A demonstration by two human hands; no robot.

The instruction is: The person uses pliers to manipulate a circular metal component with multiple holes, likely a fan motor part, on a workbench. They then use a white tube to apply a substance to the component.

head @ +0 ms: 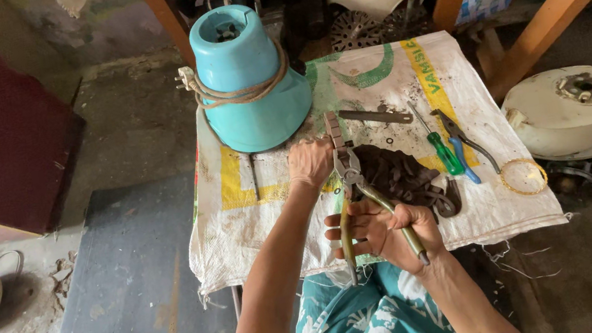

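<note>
My right hand (381, 230) grips the yellow-green handles of a pair of pliers (351, 173), whose jaws point away from me. My left hand (309, 163) is closed just left of the jaws, pinching a small part that its fingers hide. Both hands work over a small table covered with a white printed sack (257, 220). A pile of dark metal laminations (400, 174) lies just right of the pliers.
A turquoise mixer base (247, 79) wrapped in its cord stands at the table's far left. A green-handled screwdriver (442, 147), blue-handled pliers (463, 148), a flat metal bar (375, 116) and a wire ring (524, 176) lie at right. A white motor housing (568, 107) sits on the floor.
</note>
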